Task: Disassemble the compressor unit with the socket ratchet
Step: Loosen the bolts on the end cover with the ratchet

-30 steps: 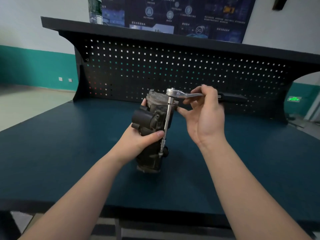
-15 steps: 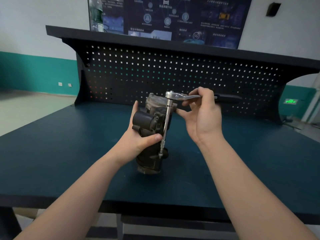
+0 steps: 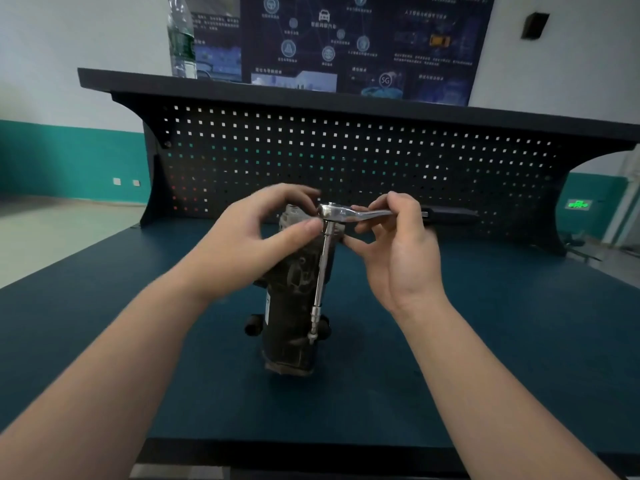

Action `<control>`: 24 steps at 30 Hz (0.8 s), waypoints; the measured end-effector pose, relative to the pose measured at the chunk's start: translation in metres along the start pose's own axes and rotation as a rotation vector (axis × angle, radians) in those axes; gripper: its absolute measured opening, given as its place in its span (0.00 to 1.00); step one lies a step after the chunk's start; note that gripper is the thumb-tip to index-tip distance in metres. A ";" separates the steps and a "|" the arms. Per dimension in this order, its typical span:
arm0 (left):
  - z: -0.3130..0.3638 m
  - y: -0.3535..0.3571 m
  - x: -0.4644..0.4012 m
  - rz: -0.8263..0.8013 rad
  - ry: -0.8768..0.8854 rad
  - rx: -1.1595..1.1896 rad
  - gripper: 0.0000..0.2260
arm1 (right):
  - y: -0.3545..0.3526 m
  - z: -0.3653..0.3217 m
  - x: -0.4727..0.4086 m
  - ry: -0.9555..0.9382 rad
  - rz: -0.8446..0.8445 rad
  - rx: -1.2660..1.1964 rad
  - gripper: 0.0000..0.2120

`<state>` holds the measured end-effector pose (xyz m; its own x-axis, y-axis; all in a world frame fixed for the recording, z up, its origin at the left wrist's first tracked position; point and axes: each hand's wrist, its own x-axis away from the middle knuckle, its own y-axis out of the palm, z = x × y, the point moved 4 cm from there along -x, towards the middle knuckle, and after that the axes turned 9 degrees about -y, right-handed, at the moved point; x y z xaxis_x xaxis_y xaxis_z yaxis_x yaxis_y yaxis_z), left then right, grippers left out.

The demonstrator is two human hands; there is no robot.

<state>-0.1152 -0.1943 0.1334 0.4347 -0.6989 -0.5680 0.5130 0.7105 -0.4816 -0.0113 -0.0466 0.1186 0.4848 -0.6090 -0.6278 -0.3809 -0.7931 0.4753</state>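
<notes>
Compressor unit (image 3: pixel 294 306) stands upright near the middle of the dark blue tabletop (image 3: pixel 502 341), its dark, grimy body resting on its lower end. We see the socket ratchet (image 3: pixel 349 213) above it: the chrome head sits beside the top of the unit, the handle runs off level to our right with its black grip (image 3: pixel 450 213) reaching toward the pegboard (image 3: pixel 346 161), and a long extension bar (image 3: pixel 321 271) drops from the head down the unit's right side. The bar's lower tip meets the unit near a small black lug, though we cannot tell just what it seats on.

Our right hand (image 3: pixel 398 251) pinches the chrome handle just behind the head, fingers curled over the top and thumb reaching in beneath. Our left hand (image 3: pixel 249 237) is raised by the top of the unit, its fingers loosely curved, with the thumb tip touching the ratchet just under the head; motion blur keeps us from saying whether the fingers close on anything, so we cannot tell if that hand grips or merely touches.

Behind the pegboard's shelf (image 3: pixel 242 86) stands a clear plastic bottle (image 3: pixel 181 39), and a dark poster (image 3: pixel 363 39) covers the wall above.
</notes>
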 end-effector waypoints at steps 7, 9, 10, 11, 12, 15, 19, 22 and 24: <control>0.012 0.016 -0.027 -0.461 -0.155 0.029 0.15 | 0.000 -0.005 -0.004 0.117 -0.017 -0.011 0.20; 0.009 0.019 -0.026 -0.494 -0.125 0.014 0.14 | 0.002 -0.007 -0.009 0.158 -0.056 0.011 0.22; 0.009 0.021 -0.027 -0.510 -0.115 -0.012 0.12 | 0.003 -0.007 -0.011 0.173 -0.063 0.010 0.22; 0.010 0.022 -0.028 -0.523 -0.107 -0.043 0.10 | 0.003 -0.007 -0.013 0.189 -0.062 -0.002 0.22; 0.011 0.024 -0.029 -0.531 -0.110 -0.067 0.09 | 0.002 -0.006 -0.015 0.206 -0.058 -0.016 0.22; 0.010 0.026 -0.035 -0.503 -0.088 -0.118 0.12 | -0.001 -0.004 -0.018 0.252 -0.070 -0.036 0.21; 0.013 0.031 -0.041 -0.510 -0.036 -0.073 0.13 | -0.004 -0.005 -0.020 0.312 -0.111 -0.086 0.19; 0.013 0.033 -0.042 -0.596 -0.032 -0.054 0.11 | -0.003 -0.006 -0.021 0.355 -0.161 -0.076 0.19; 0.012 0.033 -0.040 -0.651 -0.038 -0.073 0.09 | -0.001 -0.005 -0.022 0.366 -0.174 -0.065 0.19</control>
<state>-0.1071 -0.1438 0.1483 0.0787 -0.9895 -0.1214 0.6288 0.1438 -0.7641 -0.0179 -0.0328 0.1347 0.7902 -0.4193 -0.4470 -0.2239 -0.8764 0.4263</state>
